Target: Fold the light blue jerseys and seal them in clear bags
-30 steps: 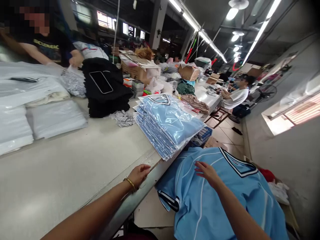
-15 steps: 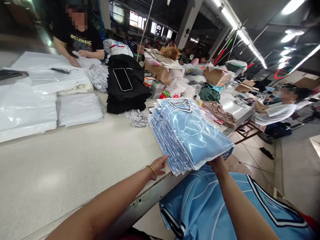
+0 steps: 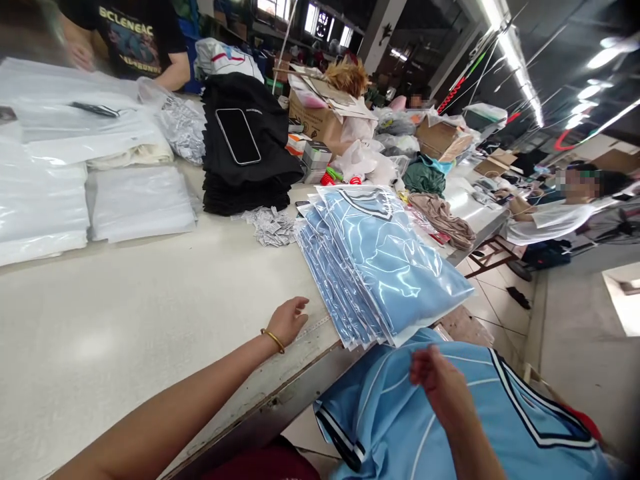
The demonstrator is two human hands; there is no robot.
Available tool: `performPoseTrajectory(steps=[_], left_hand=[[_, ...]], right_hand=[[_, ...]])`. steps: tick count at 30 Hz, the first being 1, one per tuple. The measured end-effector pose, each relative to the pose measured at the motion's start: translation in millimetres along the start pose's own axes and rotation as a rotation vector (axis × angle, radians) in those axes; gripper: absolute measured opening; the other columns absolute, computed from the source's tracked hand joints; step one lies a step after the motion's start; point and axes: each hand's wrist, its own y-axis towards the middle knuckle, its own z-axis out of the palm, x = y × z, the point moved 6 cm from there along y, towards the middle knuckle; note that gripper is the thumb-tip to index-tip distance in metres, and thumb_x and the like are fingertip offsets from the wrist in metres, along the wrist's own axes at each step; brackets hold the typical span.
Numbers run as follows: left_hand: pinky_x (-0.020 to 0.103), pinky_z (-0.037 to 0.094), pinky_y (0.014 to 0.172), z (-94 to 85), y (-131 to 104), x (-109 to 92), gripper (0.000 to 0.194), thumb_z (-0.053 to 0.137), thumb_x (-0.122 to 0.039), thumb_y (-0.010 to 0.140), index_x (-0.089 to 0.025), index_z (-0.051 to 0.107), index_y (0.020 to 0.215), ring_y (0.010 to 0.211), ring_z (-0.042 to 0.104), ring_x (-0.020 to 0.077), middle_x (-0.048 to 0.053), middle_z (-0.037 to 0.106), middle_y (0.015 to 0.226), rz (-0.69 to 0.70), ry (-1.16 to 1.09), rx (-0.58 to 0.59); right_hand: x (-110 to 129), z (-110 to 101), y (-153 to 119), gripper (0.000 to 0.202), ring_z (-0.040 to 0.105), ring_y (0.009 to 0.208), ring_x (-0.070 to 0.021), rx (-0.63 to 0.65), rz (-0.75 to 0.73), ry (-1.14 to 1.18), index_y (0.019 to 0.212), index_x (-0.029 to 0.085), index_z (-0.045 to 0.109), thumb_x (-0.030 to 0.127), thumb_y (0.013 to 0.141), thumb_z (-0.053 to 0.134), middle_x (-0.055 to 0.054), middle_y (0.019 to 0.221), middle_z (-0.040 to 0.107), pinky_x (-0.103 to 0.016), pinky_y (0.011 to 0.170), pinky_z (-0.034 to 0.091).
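A stack of light-blue jerseys in clear plastic bags (image 3: 400,267) lies at the table's edge, its right corner overhanging. To the left of the stack is my left hand (image 3: 289,322), a gold bangle at its wrist. It hovers by the table edge, fingers apart and holding nothing. My right hand (image 3: 440,380) is in the air above a loose light-blue jersey (image 3: 395,407) with black-and-white trim, which lies below the table edge. The right hand's fingers are curled and smeared by motion, and I cannot make out anything in them.
On the table (image 3: 150,320), flat clear plastic bags (image 3: 143,203) lie left. A phone (image 3: 238,136) rests on folded black garments (image 3: 250,190) beside small labels (image 3: 273,225). Boxes and bags (image 3: 320,123) crowd the far side. One person (image 3: 130,40) stands opposite; another (image 3: 565,213) sits right.
My right hand has left the bagged stack and moved down over the loose jersey. My left hand has drawn back leftward, away from the stack. The view has shifted slightly.
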Motion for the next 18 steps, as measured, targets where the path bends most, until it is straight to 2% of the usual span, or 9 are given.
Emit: performPoseTrajectory(steps=[2,4,6,8,10,12,15,18], left_hand=[[0.035,0.034,0.102,-0.6,-10,-35,0.037,0.047,-0.018,0.081,-0.023,0.053,0.117,0.112,0.048,0.019,0.005,0.053,0.121,0.289,0.185,0.008],[0.034,0.03,0.104,12.7,-20,-84,0.039,0.045,-0.016,0.083,-0.025,0.051,0.121,0.12,0.041,0.0186,0.005,0.048,0.129,0.661,0.433,0.039],[0.037,0.024,0.107,32.1,-25,-130,0.049,0.049,-0.015,0.082,-0.024,0.044,0.129,0.131,0.028,0.021,0.005,0.037,0.141,0.954,0.632,0.055],[0.042,0.018,0.109,52.0,-21,-167,0.054,0.056,-0.018,0.079,-0.024,0.042,0.131,0.134,0.021,0.0248,0.006,0.032,0.144,1.121,0.766,0.082],[0.044,0.018,0.108,67.8,-10,-194,0.039,0.053,-0.021,0.083,-0.023,0.052,0.122,0.127,0.035,0.0252,0.006,0.048,0.133,1.148,0.847,0.136],[0.042,0.029,0.102,74.3,4,-212,0.03,0.044,-0.023,0.088,-0.023,0.058,0.114,0.111,0.053,0.0226,0.005,0.061,0.117,1.076,0.847,0.153],[0.036,0.043,0.084,72.9,18,-223,0.032,0.04,-0.027,0.089,-0.024,0.058,0.116,0.096,0.06,0.0221,0.006,0.065,0.108,0.944,0.79,0.134],[0.034,0.044,0.082,72.1,18,-218,0.034,0.039,-0.027,0.088,-0.025,0.058,0.116,0.098,0.059,0.022,0.006,0.064,0.11,0.927,0.79,0.168]], right_hand=[[11,31,-30,0.048,0.056,0.045,-0.0154,0.159,0.087,0.061,0.075,0.015,0.063,0.063,0.068,0.057,-0.006,0.06,0.062,-0.029,0.041,0.044],[34,52,-43,0.046,0.054,0.043,-0.0132,0.172,0.096,0.09,0.075,0.014,0.063,0.058,0.064,0.065,-0.005,0.06,0.063,-0.025,0.039,0.041],[61,60,-44,0.04,0.051,0.04,-0.0105,0.147,0.07,0.105,0.07,0.013,0.062,0.051,0.06,0.072,-0.003,0.056,0.061,-0.022,0.037,0.037],[85,59,-39,0.035,0.049,0.038,-0.0089,0.139,0.036,0.146,0.065,0.013,0.06,0.045,0.057,0.075,0.0,0.052,0.059,-0.021,0.036,0.035],[100,52,-34,0.034,0.05,0.038,-0.0086,0.135,-0.001,0.208,0.065,0.014,0.06,0.043,0.056,0.076,0.001,0.051,0.059,-0.02,0.037,0.036],[99,42,-32,0.035,0.051,0.038,-0.009,0.074,-0.027,0.216,0.067,0.015,0.061,0.047,0.059,0.073,0.001,0.052,0.06,-0.02,0.036,0.037],[72,38,-32,0.037,0.049,0.033,-0.0101,-0.042,0.044,0.054,0.062,0.016,0.058,0.052,0.062,0.069,-0.001,0.046,0.058,-0.02,0.03,0.034],[44,57,-33,0.032,0.049,0.033,-0.0105,0.033,0.158,0.032,0.061,0.015,0.058,0.044,0.06,0.073,-0.003,0.049,0.061,-0.02,0.029,0.033]])
